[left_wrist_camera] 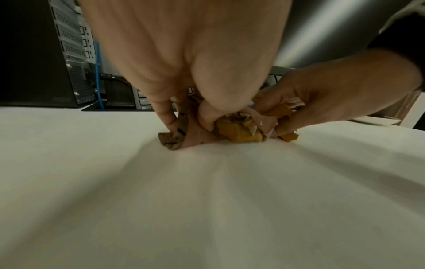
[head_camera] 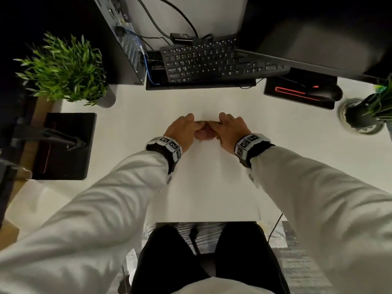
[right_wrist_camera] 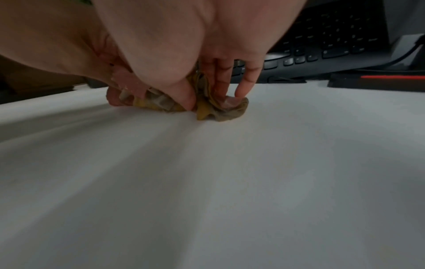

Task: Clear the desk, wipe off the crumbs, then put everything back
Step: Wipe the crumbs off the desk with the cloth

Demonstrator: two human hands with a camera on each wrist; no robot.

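Seen from the head camera, a person sat at a white desk (head_camera: 137,115) with both hands meeting at the centre of the frame. The left hand (head_camera: 180,129) and the right hand (head_camera: 230,128) each had fingers and thumb curled tight around one small crumpled cloth (left_wrist_camera: 239,127), pink and mustard with a patterned edge, bunched between them and pressed onto the desk surface. From the head view the cloth was nearly hidden under the knuckles; the wrist views showed it clearly, its folds touching the desk. A black keyboard (head_camera: 203,60) lay propped at 12 o'clock, a computer tower (head_camera: 125,39) at 11 o'clock, a green plant (head_camera: 65,68) at 10 o'clock, a black mat (head_camera: 67,145) at 9 o'clock, and a mouse (head_camera: 324,92) on its pad at 2 o'clock. No crumbs could be made out, possibly because of the dim light and blur. The step appeared to be readying the cloth for wiping. To do it well, the cloth would likely need opening into a flatter pad, so that more fabric met the surface, then drawing in overlapping strokes toward one edge, gathering crumbs rather than scattering them toward the keyboard.
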